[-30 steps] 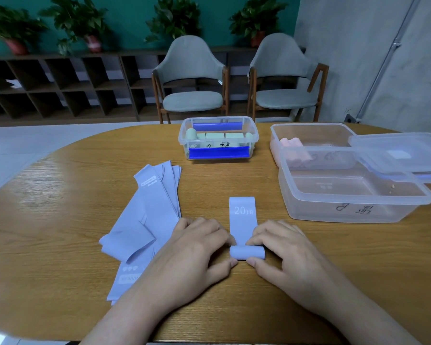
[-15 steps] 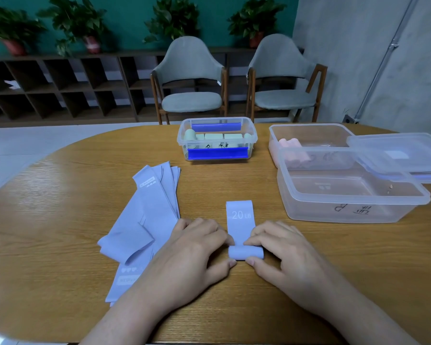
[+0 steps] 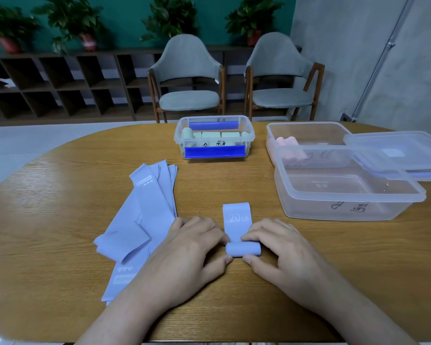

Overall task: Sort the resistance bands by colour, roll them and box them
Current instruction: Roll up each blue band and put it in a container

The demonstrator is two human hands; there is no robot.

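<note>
A lilac resistance band point(image 3: 237, 220) marked 20 LB lies flat near the table's front, its near end wound into a small roll point(image 3: 243, 249). My left hand point(image 3: 192, 247) pinches the roll's left end between fingers and thumb. My right hand point(image 3: 281, 250) pinches its right end the same way. A fanned pile of several lilac bands point(image 3: 144, 215) lies to the left, partly under my left wrist. Green rolls fill the small blue-clipped box point(image 3: 248, 140). Pink rolls point(image 3: 290, 145) sit in the far clear box point(image 3: 309, 125). The nearer clear box point(image 3: 346, 212) holds no bands.
A loose clear lid point(image 3: 398, 150) rests on the far box at the right. The round wooden table point(image 3: 60, 220) ends just below my forearms. Two grey chairs point(image 3: 189, 78) stand behind it, before a low shelf with plants.
The roll has grown slightly and the flat 20 LB end is a little shorter. Both hands stay at the roll's ends.
</note>
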